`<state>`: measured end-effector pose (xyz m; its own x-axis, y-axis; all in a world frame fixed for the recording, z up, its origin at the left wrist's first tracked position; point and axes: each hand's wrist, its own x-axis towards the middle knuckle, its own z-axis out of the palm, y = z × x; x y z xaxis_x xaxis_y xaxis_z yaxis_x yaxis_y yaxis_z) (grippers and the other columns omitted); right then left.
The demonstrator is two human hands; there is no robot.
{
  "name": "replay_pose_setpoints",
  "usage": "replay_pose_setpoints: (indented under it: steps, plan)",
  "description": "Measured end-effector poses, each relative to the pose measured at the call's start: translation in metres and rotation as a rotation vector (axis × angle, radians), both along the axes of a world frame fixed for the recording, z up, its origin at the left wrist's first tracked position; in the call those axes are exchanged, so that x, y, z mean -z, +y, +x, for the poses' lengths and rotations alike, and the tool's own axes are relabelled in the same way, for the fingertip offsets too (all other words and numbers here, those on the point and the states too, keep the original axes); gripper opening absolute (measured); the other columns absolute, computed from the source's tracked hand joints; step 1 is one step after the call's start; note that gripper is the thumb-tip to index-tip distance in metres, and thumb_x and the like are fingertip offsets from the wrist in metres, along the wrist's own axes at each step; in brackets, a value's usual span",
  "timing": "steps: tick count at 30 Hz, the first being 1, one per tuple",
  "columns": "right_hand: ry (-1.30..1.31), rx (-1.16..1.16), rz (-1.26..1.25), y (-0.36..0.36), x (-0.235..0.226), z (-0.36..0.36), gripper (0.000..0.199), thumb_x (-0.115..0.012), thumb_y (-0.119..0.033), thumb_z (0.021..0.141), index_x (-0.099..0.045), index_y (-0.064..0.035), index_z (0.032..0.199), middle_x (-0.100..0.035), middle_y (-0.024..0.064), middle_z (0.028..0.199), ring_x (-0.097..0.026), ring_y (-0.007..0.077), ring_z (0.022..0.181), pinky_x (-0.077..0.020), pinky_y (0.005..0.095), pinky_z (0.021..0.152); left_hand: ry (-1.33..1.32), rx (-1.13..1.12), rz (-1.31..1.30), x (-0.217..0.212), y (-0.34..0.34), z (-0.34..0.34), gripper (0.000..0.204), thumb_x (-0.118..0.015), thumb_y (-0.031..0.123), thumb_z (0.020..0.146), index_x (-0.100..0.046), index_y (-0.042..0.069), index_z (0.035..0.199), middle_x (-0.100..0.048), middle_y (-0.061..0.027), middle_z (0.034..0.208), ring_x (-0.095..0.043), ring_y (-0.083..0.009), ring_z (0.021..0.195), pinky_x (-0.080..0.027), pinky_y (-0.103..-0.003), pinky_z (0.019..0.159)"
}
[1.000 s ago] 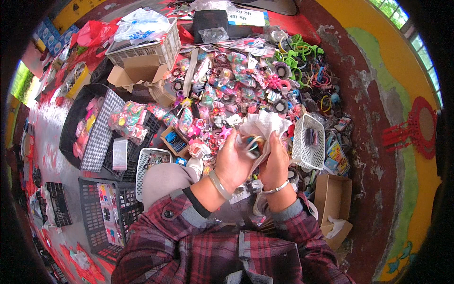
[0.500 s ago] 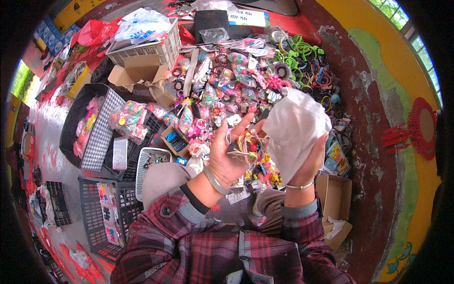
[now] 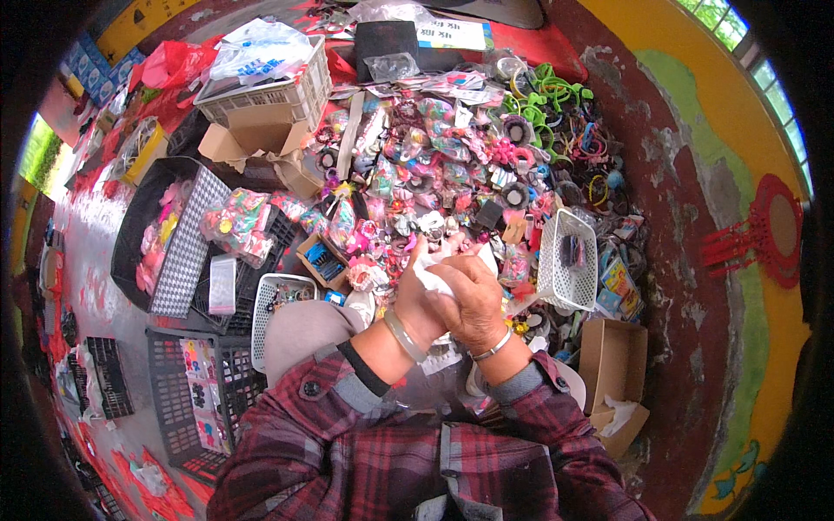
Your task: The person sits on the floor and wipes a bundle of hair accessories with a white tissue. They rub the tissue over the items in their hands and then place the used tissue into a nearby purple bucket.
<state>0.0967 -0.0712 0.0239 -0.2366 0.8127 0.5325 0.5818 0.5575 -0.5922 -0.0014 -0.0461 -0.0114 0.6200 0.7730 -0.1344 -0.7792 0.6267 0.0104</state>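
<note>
My two hands are pressed together in the middle, above the pile of hair accessories. A thin white cloth (image 3: 431,278) is bunched up between them. My right hand (image 3: 476,300) is closed on the cloth, its knuckles up and its thumb folded over. Below and to the left, my left hand (image 3: 412,306) is cupped against the cloth, its fingers partly hidden behind the right hand. The bundle of hair ties seen earlier in the left palm is now out of sight. Under both hands lie hair clips, scrunchies and bagged hair ornaments (image 3: 434,178).
A white perforated basket (image 3: 566,282) stands right of my hands, with an open cardboard box (image 3: 615,360) nearer me. At left are another white basket (image 3: 257,340), a small box of blue items (image 3: 336,276), a black crate (image 3: 165,391) and a houndstooth bin (image 3: 181,278). Green headbands (image 3: 543,113) lie at the far right.
My right hand has moved left with the spread cloth and crumpled it against my left hand. The hair ties have become hidden, and the white basket at right has come into sight.
</note>
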Motion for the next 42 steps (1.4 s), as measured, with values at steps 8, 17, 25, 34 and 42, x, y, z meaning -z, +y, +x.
replay_pose_setpoints:
  steps: [8,17,25,34,42]
  plan:
    - [0.151,0.462,-0.097,0.013,0.009,0.010,0.019,-0.058,-0.018,0.084,-0.064,-0.0091,0.100,-0.062,0.0121,0.075,-0.060,0.0283,0.065,-0.0466,0.0373,0.057,0.204,-0.064,0.047,-0.036,-0.017,0.013,0.048,-0.046,0.045,0.091,-0.044,0.010,0.123,-0.052,-0.0052,0.117,-0.049,-0.0204,0.109,-0.037,-0.036,0.097]
    - [1.292,0.011,-0.706,0.013,-0.004,0.029,0.039,-0.042,-0.028,0.095,-0.052,0.0049,0.113,-0.059,0.0117,0.109,-0.057,0.0223,0.101,-0.0426,0.0340,0.090,0.300,-0.079,0.028,-0.020,-0.004,0.005,0.024,-0.065,0.017,0.081,-0.057,0.009,0.103,-0.062,-0.0042,0.095,-0.059,-0.0188,0.092,-0.047,-0.035,0.082]
    - [1.628,-0.171,-0.591,0.022,-0.021,0.063,0.054,-0.034,-0.046,0.094,-0.044,-0.0018,0.125,-0.055,0.0140,0.116,-0.055,0.0285,0.104,-0.0420,0.0409,0.093,0.183,-0.112,-0.042,0.002,0.003,0.003,0.043,-0.051,0.004,0.081,-0.044,0.000,0.123,-0.056,-0.0167,0.103,-0.056,-0.0269,0.098,-0.046,-0.042,0.088]
    - [0.424,0.003,-0.346,0.017,0.020,0.032,0.047,-0.053,-0.024,0.090,-0.041,-0.0012,0.129,-0.048,0.0143,0.127,-0.047,0.0247,0.116,-0.0317,0.0337,0.101,0.322,-0.114,0.084,-0.004,0.000,0.002,0.041,-0.049,-0.002,0.077,-0.048,0.002,0.118,-0.058,-0.0103,0.104,-0.058,-0.0208,0.092,-0.048,-0.034,0.080]
    - [0.884,0.113,-0.559,0.015,0.024,0.022,0.036,-0.060,-0.011,0.086,-0.050,-0.0029,0.121,-0.059,0.0022,0.093,-0.054,0.0070,0.078,-0.0456,0.0197,0.065,0.385,-0.181,0.192,-0.019,-0.007,0.000,0.051,-0.048,-0.010,0.077,-0.045,0.006,0.125,-0.056,-0.0090,0.110,-0.055,-0.0218,0.102,-0.045,-0.035,0.090]
